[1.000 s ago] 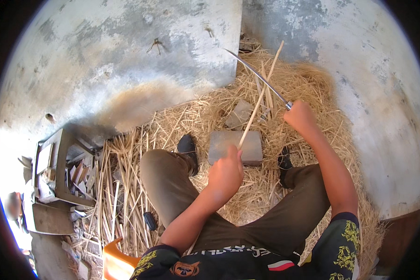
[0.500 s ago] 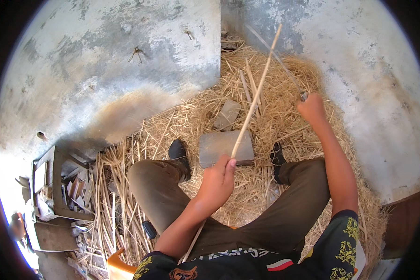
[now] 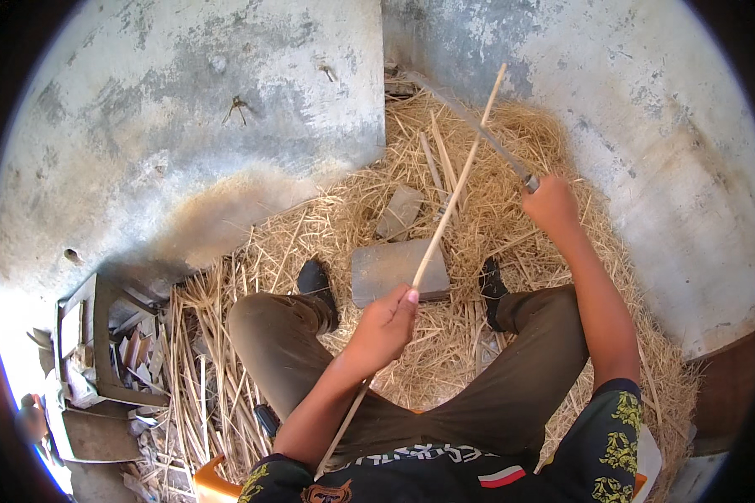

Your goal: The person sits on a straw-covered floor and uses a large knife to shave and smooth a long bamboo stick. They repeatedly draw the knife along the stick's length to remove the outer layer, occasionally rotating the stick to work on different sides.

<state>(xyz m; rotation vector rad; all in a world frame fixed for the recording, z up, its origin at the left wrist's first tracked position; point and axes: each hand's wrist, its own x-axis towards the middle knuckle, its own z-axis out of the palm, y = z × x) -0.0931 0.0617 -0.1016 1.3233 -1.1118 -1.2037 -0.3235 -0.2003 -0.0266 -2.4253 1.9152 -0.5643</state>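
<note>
My left hand (image 3: 384, 331) is closed round a long, thin, pale wooden stick (image 3: 451, 208). The stick slants up to the far right, and its lower end passes beneath my left forearm toward my lap. In my right hand (image 3: 552, 205) is the handle of a long-bladed knife (image 3: 499, 149). Its blade points to the far left and crosses the stick in its upper part. Whether the edge touches the stick I cannot tell. Below the stick, between my feet, lies a grey block (image 3: 386, 272).
Straw-like shavings (image 3: 528, 260) cover the floor. A flat stone piece (image 3: 400, 211) lies beyond the block. Longer strips (image 3: 201, 377) are heaped at left beside a wooden frame (image 3: 105, 335) holding scraps. Worn walls (image 3: 629, 126) rise ahead and to the right.
My right hand has moved slightly down and left. The knife blade lies flatter and crosses the stick lower than before. My left hand keeps its hold on the stick.
</note>
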